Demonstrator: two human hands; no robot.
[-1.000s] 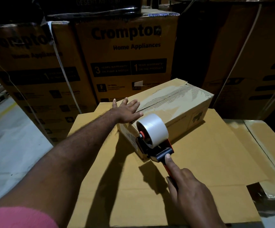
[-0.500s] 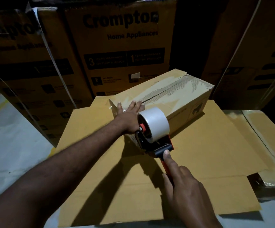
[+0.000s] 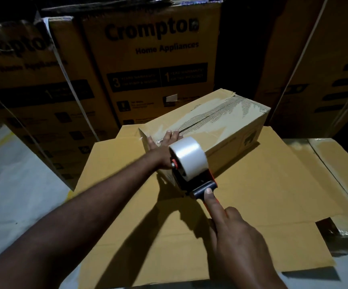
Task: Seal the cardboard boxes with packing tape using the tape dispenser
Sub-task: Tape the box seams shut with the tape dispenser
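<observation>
A small brown cardboard box [image 3: 227, 126] lies on a flattened cardboard sheet [image 3: 252, 195], its top seam covered with shiny tape. My left hand [image 3: 164, 147] lies flat on the box's near top corner with straight fingers. The tape dispenser [image 3: 189, 163], black and red with a clear tape roll, sits against the box's near end face. My right hand [image 3: 237, 243] grips its handle, the index finger stretched along it onto the black head.
Tall printed appliance cartons [image 3: 152, 65] stand stacked behind and to the left. More cartons [image 3: 325, 69] rise at the right. A flat taped box [image 3: 340, 174] lies to the right. Grey floor [image 3: 12, 195] shows at the left.
My left hand has slid from the box's left edge onto its near top corner. The dispenser stays at the box's near end, and the view has shifted closer.
</observation>
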